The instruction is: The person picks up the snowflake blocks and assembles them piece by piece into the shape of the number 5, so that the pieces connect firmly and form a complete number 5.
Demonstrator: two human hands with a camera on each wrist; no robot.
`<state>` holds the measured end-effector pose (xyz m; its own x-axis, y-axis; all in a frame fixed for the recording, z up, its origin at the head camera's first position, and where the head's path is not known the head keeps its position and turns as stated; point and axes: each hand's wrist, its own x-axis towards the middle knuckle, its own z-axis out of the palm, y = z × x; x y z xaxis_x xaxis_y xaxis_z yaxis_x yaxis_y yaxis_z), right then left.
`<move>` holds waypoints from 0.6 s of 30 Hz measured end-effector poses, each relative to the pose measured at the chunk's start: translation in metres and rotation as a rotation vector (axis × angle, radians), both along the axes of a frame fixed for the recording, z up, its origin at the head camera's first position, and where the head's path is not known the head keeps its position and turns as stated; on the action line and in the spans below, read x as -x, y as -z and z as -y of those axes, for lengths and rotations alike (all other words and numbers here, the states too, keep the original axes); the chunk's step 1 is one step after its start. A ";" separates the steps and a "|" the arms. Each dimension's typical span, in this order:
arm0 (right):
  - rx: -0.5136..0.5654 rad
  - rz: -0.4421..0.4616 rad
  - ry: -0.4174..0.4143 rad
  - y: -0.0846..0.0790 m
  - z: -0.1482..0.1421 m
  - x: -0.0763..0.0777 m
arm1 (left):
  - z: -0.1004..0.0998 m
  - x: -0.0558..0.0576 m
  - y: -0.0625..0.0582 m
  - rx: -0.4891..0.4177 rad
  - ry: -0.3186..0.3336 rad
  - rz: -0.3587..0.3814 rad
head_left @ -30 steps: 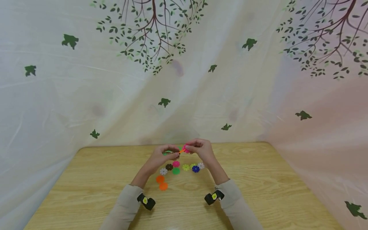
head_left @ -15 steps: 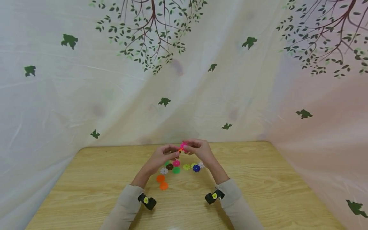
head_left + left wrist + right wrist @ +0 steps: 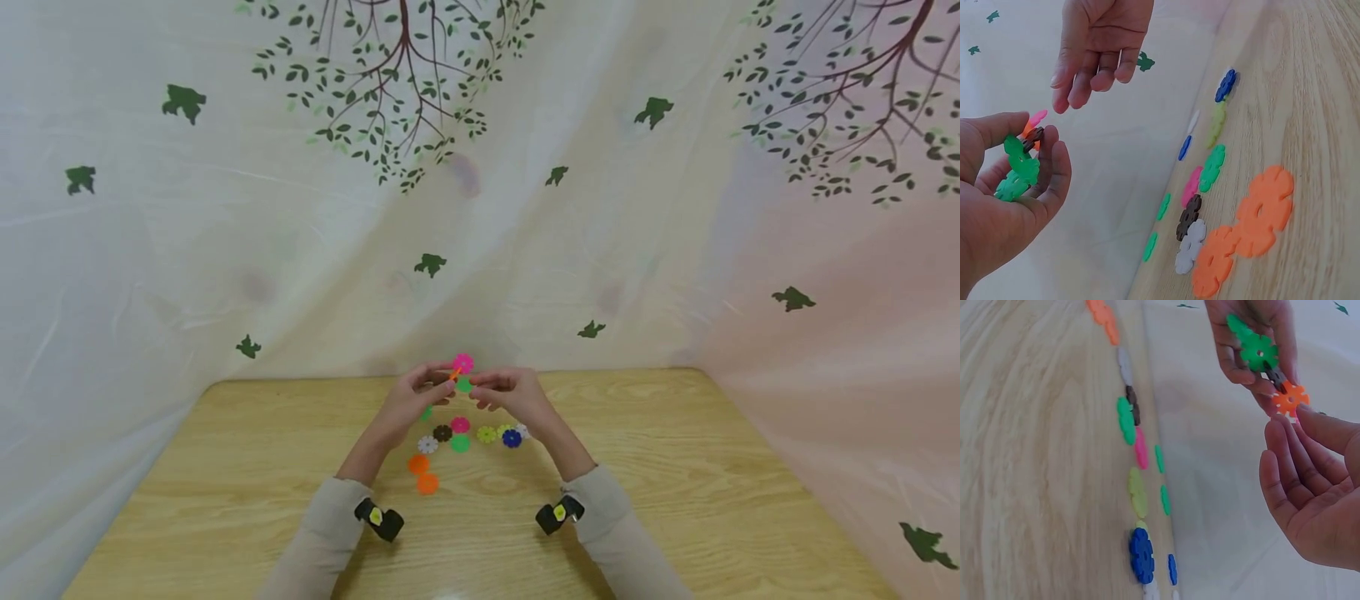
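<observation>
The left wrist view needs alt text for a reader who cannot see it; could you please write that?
The left hand holds green, brown, orange and pink flower-shaped pieces; the right hand is above them in the picture. More pieces lie on a wood-grain table at right, two orange ones nearest the camera.

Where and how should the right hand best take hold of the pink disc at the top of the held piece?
Probably by its upper right rim, pinched face to back, the right hand coming from the right. In the head view the pink disc shows almost face-on with that rim uncovered, while the held orange disc meets it at the lower left.
</observation>
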<state>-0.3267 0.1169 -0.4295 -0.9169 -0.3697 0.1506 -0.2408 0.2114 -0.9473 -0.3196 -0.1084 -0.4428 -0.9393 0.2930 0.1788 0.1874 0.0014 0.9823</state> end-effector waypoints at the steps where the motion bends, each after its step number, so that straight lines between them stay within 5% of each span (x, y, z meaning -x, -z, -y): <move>1: -0.021 0.000 -0.014 0.001 0.001 0.000 | 0.001 0.000 0.000 -0.002 0.001 -0.005; 18: -0.314 -0.068 -0.439 0.029 0.024 -0.014 | 0.002 0.001 -0.001 -0.032 -0.002 -0.013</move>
<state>-0.3129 0.0927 -0.4581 -0.6582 -0.7525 0.0244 -0.4286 0.3478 -0.8339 -0.3209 -0.1103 -0.4418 -0.9375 0.2849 0.1999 0.1998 -0.0295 0.9794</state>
